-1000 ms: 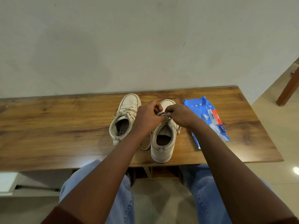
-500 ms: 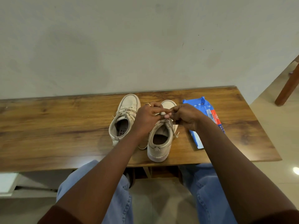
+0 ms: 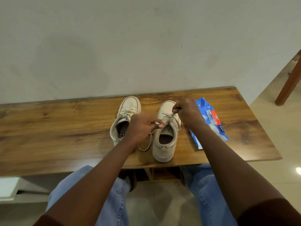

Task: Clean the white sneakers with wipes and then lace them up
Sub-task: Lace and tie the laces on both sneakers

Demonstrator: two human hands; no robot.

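Head view, from the left: on the wooden table stands the left-side sneaker, toe to the wall. Lace crossings run up its front, so it looks threaded, though whether it is tied cannot be told.

Just beside it the left hand pinches one end of the lace between thumb and forefinger at the collar of the right-side sneaker. A slack loop of that lace hangs to the table between the two shoes.

The right hand, fingers curled, pinches the other lace end above this shoe's front and draws it taut from the crossings. The lower eyelets look threaded.

The blue wipes pack lies flat to the right, partly under the right forearm, and no loose wipe shows. Wiping therefore seems to be over and lacing well on: what is probably left is the top eyelets of this shoe and the knots.
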